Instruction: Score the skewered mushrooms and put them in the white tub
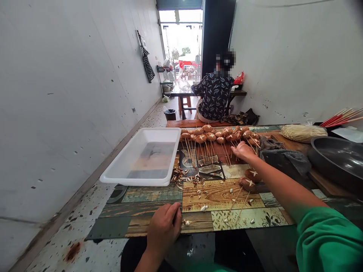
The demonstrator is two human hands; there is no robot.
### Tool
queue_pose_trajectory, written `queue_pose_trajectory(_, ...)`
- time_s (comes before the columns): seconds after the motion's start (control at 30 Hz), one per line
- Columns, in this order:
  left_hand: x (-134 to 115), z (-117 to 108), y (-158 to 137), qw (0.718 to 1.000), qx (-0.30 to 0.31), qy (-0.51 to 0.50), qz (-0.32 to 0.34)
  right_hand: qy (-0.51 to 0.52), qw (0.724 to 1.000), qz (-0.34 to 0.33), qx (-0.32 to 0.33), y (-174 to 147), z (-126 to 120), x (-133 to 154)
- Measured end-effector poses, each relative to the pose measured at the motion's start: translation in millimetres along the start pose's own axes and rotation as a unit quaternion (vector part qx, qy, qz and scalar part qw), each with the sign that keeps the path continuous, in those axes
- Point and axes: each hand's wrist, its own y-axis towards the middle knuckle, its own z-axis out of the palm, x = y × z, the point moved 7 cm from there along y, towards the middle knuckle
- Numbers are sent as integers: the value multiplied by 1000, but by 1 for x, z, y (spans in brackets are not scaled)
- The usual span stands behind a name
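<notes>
My right hand [243,151] reaches to the far side of the table, fingers closed around the stick end of a mushroom skewer. Around it lies a row of skewered brown mushrooms [210,136], caps cut with pale crosses, sticks toward me. Closer to me, under my right forearm, lie two more skewered mushrooms [248,183]. My left hand [166,223] rests at the near table edge with its fingers curled; their inner side is hidden, so I cannot tell whether anything is in it. Mushroom trimmings [187,179] are scattered between the hands.
A white plastic tub [141,181] stands at left on the patterned table [159,211]. A dark round pan [337,158], grey cloth [286,160], bagged enoki mushrooms [303,133] and red-tipped sticks [344,116] occupy the right. Another person [215,96] sits ahead at a second table.
</notes>
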Motion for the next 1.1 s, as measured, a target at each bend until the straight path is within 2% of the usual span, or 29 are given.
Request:
queue_pose_trajectory(0.13, 0, 0, 2, 1000, 2, -6, -1, -15, 1000, 13, -12, -12, -13, 11)
queue_pose_trajectory(0.27, 1, 0, 3, 1000, 2, -6, -5, 2, 998, -52, -45, -31, -24, 50)
queue_pose_trajectory(0.33, 0, -1, 2, 1000, 1, -6, -3, 21, 996, -86, -26, -37, -16, 78)
queue_pose_trajectory(0.4, 0, -1, 2, 1000, -1, -5, -4, 36, 995, -93, 6, -39, 0, 103)
queue_pose_trajectory(0.47, 0, -1, 2, 1000, 0, -4, -6, 44, 995, -82, 21, -37, 15, 121)
queue_pose_trajectory(0.57, 1, 0, 1, 1000, 4, -3, -6, 51, 997, -52, 19, -32, 29, 132)
queue_pose_trajectory(0.73, 0, 0, 1, 1000, 8, -5, -9, 57, 997, -49, 17, -22, 26, 126)
queue_pose_trajectory(0.9, 0, 0, 1, 1000, 2, -12, -16, 79, 994, -69, -11, -12, -4, 107)
queue_pose_trajectory(1.0, 0, 0, 2, 1000, 4, -11, -20, 105, 992, -60, -45, -8, -31, 81)
queue_pose_trajectory(1.1, 0, 0, 3, 1000, 7, -8, -20, 143, 987, -25, -75, -6, -58, 40)
